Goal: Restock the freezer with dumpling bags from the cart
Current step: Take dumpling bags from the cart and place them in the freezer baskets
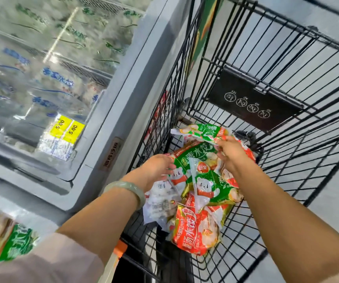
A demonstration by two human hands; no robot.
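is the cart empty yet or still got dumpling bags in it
Not empty: several green and red dumpling bags lie piled on the cart floor; the right hand pinches one.

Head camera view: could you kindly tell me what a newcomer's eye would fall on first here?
Glossy red-and-green plastic dumpling bags heaped in the black wire cart, at centre, stand out first. The right hand pinches the topmost green bag while the open left hand reaches the heap. Two yellow price labels sit on the grey freezer's glass, left.
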